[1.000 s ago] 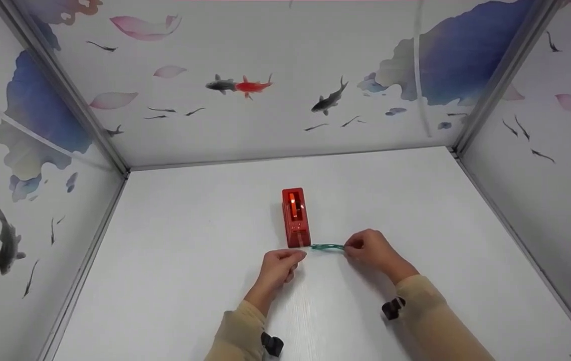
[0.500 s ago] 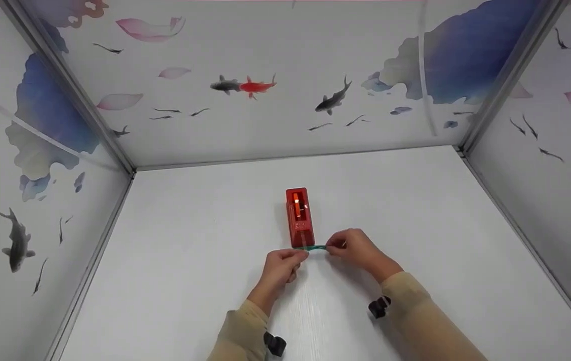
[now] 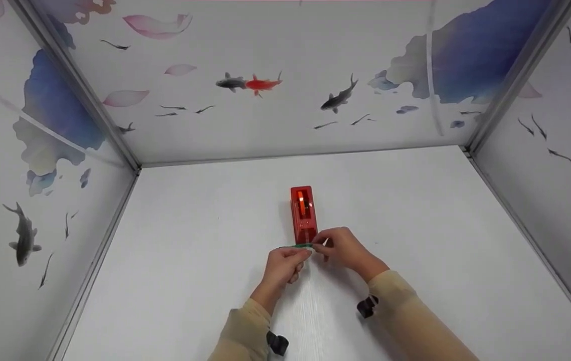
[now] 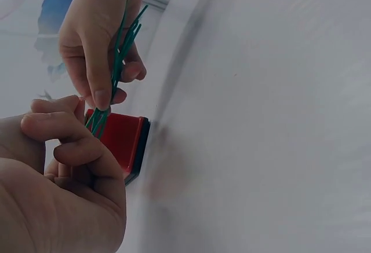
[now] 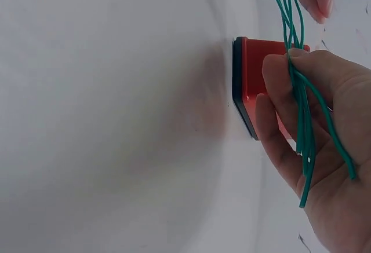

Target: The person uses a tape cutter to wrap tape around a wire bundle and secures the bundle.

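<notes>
A red tape dispenser (image 3: 304,214) with an orange roll inside stands upright on the white table. At its near end my left hand (image 3: 282,265) pinches the end of a clear tape strip between thumb and forefinger. Thumb and forefinger of my right hand (image 3: 344,250) pinch a bundle of thin green wires (image 4: 117,65) at its middle. The wires lie crosswise at the tape, close in front of the dispenser; whether they touch the tape cannot be told. In the right wrist view, loose wire ends hang over the right palm (image 5: 348,120).
The white table (image 3: 205,225) stretches around both hands. White walls (image 3: 285,135) printed with fish and petals enclose it at the back and sides. A small black camera (image 3: 367,307) sits on the right wrist and another black camera (image 3: 277,345) on the left.
My right hand has moved left with the green wires, from beside the dispenser to its near end, close to the left fingertips. The left hand keeps its pinch with little movement.
</notes>
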A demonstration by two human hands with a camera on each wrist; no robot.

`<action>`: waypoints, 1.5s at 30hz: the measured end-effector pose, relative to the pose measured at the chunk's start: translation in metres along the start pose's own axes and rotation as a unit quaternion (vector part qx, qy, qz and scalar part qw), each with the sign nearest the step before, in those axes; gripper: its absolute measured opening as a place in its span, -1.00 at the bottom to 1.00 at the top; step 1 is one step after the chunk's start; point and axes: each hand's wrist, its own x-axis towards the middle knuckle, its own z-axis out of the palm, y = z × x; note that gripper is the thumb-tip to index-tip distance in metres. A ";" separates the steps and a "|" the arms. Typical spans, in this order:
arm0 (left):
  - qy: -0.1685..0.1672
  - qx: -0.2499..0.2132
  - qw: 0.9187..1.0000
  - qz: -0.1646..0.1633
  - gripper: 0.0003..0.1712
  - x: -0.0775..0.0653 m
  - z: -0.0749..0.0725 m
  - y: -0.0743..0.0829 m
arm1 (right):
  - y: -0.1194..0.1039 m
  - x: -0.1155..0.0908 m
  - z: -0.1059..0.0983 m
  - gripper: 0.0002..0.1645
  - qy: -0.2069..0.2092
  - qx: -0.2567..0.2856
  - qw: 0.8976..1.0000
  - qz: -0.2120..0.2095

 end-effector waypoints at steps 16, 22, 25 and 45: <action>0.012 0.028 0.999 0.016 -0.67 0.000 0.000 0.000 | -0.003 0.003 0.004 -0.88 0.031 0.005 0.999 -0.034; 0.017 0.036 0.999 0.019 -0.66 0.001 0.000 -0.001 | -0.003 0.003 0.005 -0.89 0.032 0.008 0.999 -0.041; 0.023 0.043 0.999 0.013 -0.67 0.001 0.000 -0.002 | -0.002 0.003 0.006 -0.89 0.030 0.016 0.999 -0.035; 0.022 0.033 0.999 -0.016 -0.67 -0.001 0.002 -0.005 | 0.000 0.000 0.008 -0.87 0.037 0.038 0.998 -0.042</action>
